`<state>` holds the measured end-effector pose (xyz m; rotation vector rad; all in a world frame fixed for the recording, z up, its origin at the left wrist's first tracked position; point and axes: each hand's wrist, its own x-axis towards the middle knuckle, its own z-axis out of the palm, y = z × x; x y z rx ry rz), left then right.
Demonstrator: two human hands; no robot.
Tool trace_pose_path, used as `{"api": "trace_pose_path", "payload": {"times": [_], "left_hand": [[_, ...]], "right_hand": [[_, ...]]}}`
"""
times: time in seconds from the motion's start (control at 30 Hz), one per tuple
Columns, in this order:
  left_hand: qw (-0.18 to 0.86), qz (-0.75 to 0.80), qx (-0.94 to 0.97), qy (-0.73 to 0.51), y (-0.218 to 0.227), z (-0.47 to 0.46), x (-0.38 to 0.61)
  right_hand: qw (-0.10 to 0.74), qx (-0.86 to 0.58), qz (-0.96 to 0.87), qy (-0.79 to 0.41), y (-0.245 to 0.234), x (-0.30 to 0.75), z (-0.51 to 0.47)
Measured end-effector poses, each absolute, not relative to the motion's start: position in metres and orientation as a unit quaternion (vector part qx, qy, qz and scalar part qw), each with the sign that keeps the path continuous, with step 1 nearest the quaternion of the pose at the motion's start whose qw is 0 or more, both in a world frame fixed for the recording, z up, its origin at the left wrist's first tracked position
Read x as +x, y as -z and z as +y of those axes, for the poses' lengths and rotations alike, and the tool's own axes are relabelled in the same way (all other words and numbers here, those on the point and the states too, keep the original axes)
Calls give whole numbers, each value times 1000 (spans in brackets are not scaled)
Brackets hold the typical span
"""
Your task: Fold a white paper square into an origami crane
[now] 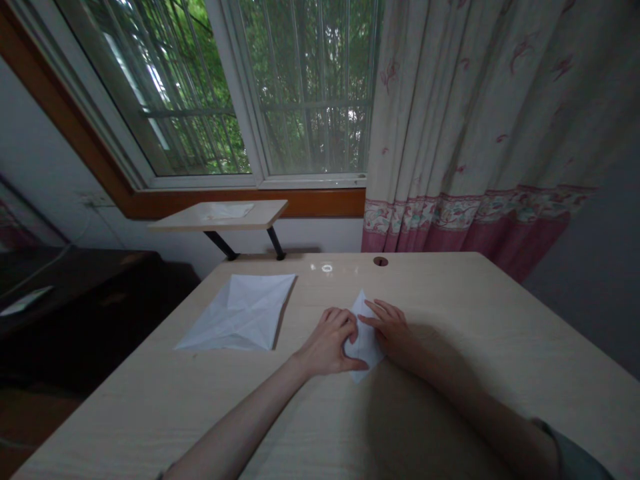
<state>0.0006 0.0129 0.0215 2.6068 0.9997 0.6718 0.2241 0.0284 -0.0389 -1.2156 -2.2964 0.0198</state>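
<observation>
A folded piece of white paper (363,345), narrow and pointed at its top and bottom, lies on the light wooden desk between my hands. My left hand (334,341) is closed at its left side, fingers curled along the edge and thumb stretched over the lower part. From the right, my right hand (395,331) rests with fingers stretched out and slightly apart, fingertips on the paper's upper part. Both hands hide portions of the paper. Farther left on the desk is a larger creased sheet of white paper (245,312), lying apart from my hands.
A small raised shelf (265,217) on black legs stands at the desk's back left, with a white sheet (227,211) on it. The desk (310,427) has a round cable hole (381,261) at its back edge. Behind are a barred window and a curtain (450,147).
</observation>
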Motion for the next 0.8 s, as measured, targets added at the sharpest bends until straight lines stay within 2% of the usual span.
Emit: {"api": "trace_pose_path", "payload": {"times": [0.27,0.63,0.8], "left_hand": [[166,332,891,-262,-24,12,-2],[134,380,875,-270,-12,19,-2],[117,396,868,-276,-8,23,-4]], "right_hand": [[294,-487,-822,0,32,227,28],[358,-409,-839,-19,42,231,34],[333,-426,-840,-36,29,226,26]]}}
